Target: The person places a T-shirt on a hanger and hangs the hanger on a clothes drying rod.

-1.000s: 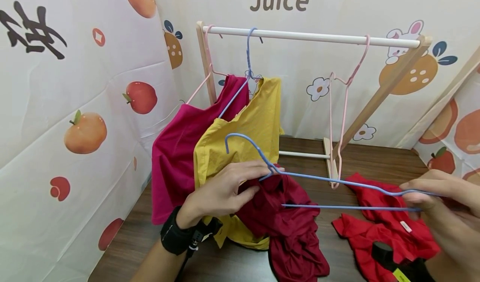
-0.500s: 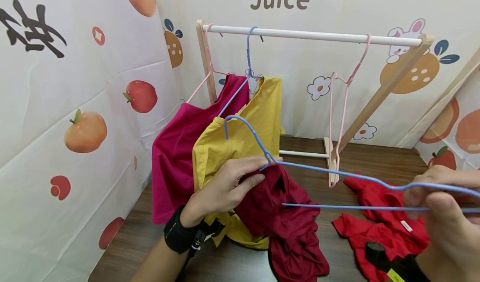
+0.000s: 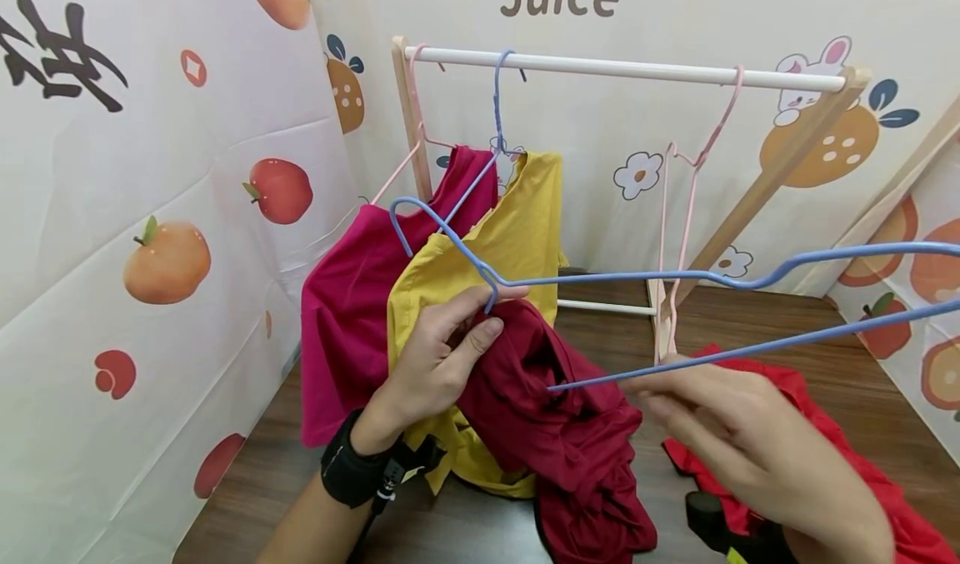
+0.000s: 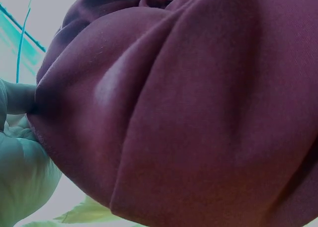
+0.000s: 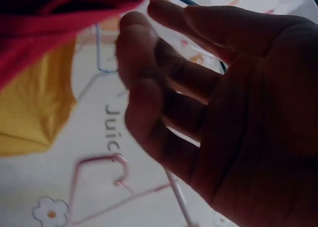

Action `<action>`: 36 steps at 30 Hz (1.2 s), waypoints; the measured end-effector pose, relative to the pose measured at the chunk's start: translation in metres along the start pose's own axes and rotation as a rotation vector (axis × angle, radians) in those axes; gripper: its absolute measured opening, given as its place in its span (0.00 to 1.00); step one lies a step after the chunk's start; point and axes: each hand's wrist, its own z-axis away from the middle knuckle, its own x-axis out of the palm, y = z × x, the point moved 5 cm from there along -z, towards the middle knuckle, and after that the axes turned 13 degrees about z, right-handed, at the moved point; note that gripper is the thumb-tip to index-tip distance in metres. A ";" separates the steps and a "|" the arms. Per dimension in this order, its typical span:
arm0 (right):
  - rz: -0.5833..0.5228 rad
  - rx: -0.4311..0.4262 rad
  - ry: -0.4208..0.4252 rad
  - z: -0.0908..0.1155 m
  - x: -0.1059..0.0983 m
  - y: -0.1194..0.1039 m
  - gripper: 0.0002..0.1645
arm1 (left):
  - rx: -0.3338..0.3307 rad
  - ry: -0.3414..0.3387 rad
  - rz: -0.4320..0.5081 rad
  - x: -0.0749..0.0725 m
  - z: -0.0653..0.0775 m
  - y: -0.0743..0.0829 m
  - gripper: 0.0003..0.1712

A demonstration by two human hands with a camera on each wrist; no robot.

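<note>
My left hand (image 3: 442, 356) pinches a dark red shirt (image 3: 581, 439) at its upper edge between thumb and fingers. Across that hand's index finger lies the neck of a blue hanger (image 3: 622, 277), hook pointing left. One end of the hanger goes into the shirt, hidden by cloth; its other end leaves the picture on the right. Below the hanger's lower bar is my right hand (image 3: 765, 443), fingertips by the shirt's right side. In the right wrist view its fingers (image 5: 141, 105) are loosely bent close to the red cloth (image 5: 44, 33). Dark red cloth fills most of the left wrist view.
Behind stands a rack with a white rail (image 3: 622, 66). On it hang a magenta garment (image 3: 348, 297), a yellow shirt (image 3: 517, 222) on another blue hanger, and a bare pink hanger (image 3: 688, 239). A bright red garment (image 3: 825, 431) lies on the wooden table (image 3: 247, 497) at right.
My right hand has let go of the blue hanger's right part and moved left to the dark red shirt. The hanger has risen and shifted left. My left hand has risen slightly, still gripping the shirt.
</note>
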 end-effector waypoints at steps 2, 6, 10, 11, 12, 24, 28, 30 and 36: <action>0.128 0.003 -0.110 -0.009 0.015 -0.006 0.27 | -0.004 0.010 0.003 -0.001 0.000 0.001 0.19; 0.130 0.027 -0.230 -0.019 0.041 -0.007 0.25 | -0.003 0.015 0.009 -0.001 0.000 0.002 0.19; 0.118 0.128 -0.368 -0.021 0.058 0.000 0.26 | 0.004 0.011 0.015 0.001 0.001 0.004 0.19; 0.126 0.160 -0.403 -0.021 0.061 0.003 0.27 | 0.006 0.011 0.017 0.001 0.001 0.004 0.18; 0.134 0.197 -0.437 -0.021 0.062 0.006 0.29 | 0.006 0.012 0.018 0.001 0.001 0.005 0.18; 0.369 0.401 -0.506 -0.017 0.064 0.036 0.26 | 0.019 0.050 0.026 -0.007 0.001 0.011 0.19; 0.324 0.477 -0.534 -0.014 0.063 0.042 0.17 | 0.014 0.065 0.017 -0.010 0.002 0.011 0.19; 0.316 0.510 -0.546 -0.012 0.060 0.044 0.14 | 0.010 0.069 0.009 -0.012 0.002 0.010 0.19; 0.364 0.534 -0.528 -0.004 0.044 0.046 0.22 | 0.001 0.073 -0.051 -0.017 0.000 0.006 0.19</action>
